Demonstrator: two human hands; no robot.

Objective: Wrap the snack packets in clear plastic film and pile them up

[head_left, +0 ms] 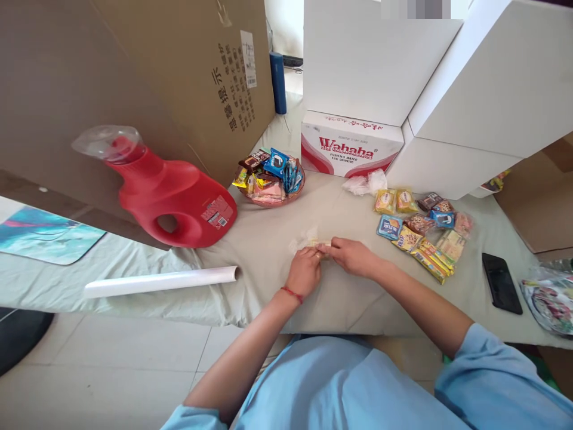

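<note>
At the middle of the cloth-covered table, my left hand (305,267) and my right hand (351,256) meet at the fingertips. Both are closed on a thin, crumpled clear plastic wrapper (304,239), part of which spreads out behind the left fingers. Something pale yellow shows at the fingertips, too covered to make out. To the right of my hands lie several packaged snacks (418,226) in yellow, blue, brown and clear wrappers. Beyond my left hand stands a wicker basket (268,203) filled with more wrapped snacks.
A red detergent jug (188,191) and a white roll (161,282) are at left, before a large cardboard box (179,71). White boxes and a Wahaha carton (349,146) stand at the back. Crumpled plastic (367,183) lies before it. A black phone (501,283) rests at right.
</note>
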